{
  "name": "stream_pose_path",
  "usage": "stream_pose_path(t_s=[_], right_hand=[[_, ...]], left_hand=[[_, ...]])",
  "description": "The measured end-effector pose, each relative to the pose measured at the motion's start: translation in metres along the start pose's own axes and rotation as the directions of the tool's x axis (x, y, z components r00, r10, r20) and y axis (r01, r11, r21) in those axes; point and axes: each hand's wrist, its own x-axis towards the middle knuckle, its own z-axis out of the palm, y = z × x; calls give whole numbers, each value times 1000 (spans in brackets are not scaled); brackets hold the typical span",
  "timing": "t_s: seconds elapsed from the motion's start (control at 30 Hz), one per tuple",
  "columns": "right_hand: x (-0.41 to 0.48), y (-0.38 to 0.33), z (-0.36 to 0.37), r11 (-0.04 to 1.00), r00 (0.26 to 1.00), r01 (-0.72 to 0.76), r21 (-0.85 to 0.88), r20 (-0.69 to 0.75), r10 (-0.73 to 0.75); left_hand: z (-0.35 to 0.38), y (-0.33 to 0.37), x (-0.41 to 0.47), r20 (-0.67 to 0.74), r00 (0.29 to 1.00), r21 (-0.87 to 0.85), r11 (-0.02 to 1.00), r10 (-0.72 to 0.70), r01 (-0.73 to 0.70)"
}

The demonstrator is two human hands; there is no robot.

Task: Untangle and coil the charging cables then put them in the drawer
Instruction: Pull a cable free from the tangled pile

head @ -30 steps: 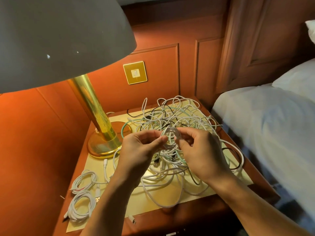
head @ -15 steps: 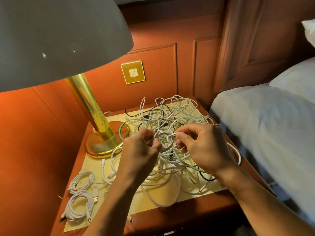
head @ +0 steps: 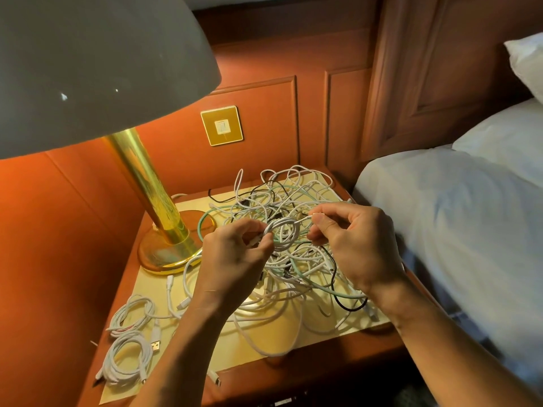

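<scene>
Cable coil [head: 284, 243] — pinched by left hand [head: 235, 257], right hand [head: 358, 245].

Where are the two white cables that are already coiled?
In the head view, the two coiled white cables lie at the nightstand's front left corner, in front of the brass lamp base and left of the tangled pile.

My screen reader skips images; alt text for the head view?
A left hand and right hand hold a small white coil over a tangle of cables on a nightstand. Two finished coils lie at its front left, near a brass lamp.
</scene>
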Motion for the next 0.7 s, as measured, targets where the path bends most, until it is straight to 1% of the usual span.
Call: stream_pose_path(t_s=[0.1, 0.2, 0.3, 0.37, 0.43, 0.53, 0.7], right_hand=[[1, 6, -3, 996, 993, -85, 12, 80, 83], [-2, 13, -4, 990, 971, -141, 13, 196, 135], [-6, 18, -2, 992, 959, -119, -36, 255, 124], [-7, 20, -1, 990, 956, -141, 4, 261, 135], [-7, 19, 1, 982, 945, -178, 58, 289, 154], [-7, 11, 8, 976, 928, -191, 105, 345, 144], [-12, -5, 34, 974, 906, -174, 143, 412, 101]], left_hand=[[1, -5, -4, 117, 988, -96, 990, -96, 108], [1, -7, -11, 232, 954, -225, 944, -188, 241], [-4, -9, -9, 305, 921, -389, 851, -243, 354], [-8, -9, -9, 351, 899, -489, 768, -261, 414], [-10, -8, -9, 378, 884, -542, 709, -274, 452], [-12, -10, -11, 353, 885, -568, 683, -302, 460], [-37, -18, -17, 165, 913, -514, 757, -374, 403]])
